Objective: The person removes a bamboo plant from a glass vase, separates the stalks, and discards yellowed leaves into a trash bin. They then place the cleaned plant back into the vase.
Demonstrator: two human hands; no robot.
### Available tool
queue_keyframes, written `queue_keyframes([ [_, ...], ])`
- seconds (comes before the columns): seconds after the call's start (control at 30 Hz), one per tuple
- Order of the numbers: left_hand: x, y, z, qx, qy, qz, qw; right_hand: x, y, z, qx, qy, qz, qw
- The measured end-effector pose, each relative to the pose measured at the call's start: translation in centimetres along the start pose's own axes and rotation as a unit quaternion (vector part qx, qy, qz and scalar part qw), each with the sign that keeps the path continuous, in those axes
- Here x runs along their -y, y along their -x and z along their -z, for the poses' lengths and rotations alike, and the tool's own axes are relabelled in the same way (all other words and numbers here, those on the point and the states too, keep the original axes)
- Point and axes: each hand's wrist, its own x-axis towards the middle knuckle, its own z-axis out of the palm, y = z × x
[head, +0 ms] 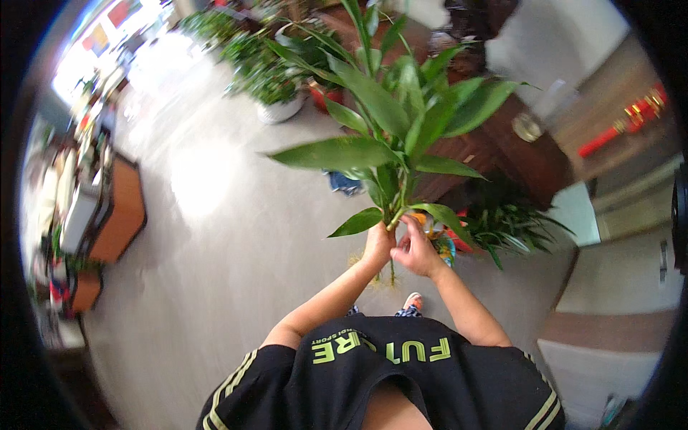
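Note:
A bunch of leafy green stems, apparently lucky bamboo, rises upright in front of me with its long leaves spread wide. My left hand is closed around the lower stems. Below that fist hang thin stem ends with pale yellowish roots. My right hand is right beside it, fingers bent and apart, the fingertips close to the base of a low leaf. Nothing shows within the right hand; whether its fingertips touch the stem is not clear.
Potted plants stand ahead, one in a white pot, another in a red pot. Dark wooden furniture is at right, near a dark-leaved plant low down. A cluttered wooden counter lines the left. My foot is on the grey floor.

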Motion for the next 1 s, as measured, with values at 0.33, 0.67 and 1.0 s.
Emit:
queue_keyframes([
  [0.33, -16.9, -5.6, -5.7, 0.204, 0.075, -0.186, 0.958, 9.3, 0.2, 9.1, -0.402, 0.078, 0.116, 0.905],
  [0.67, -35.9, -18.2, -11.7, 0.122, 0.012, -0.516, 0.848, 31.7, 1.2, 27.8, -0.432, 0.166, 0.265, 0.846],
  [1.0, -40.9, -31.0, -16.3, 0.042, -0.015, -0.498, 0.866, 45.1, 0.5, 41.8, -0.548, 0.280, 0.339, 0.711],
])
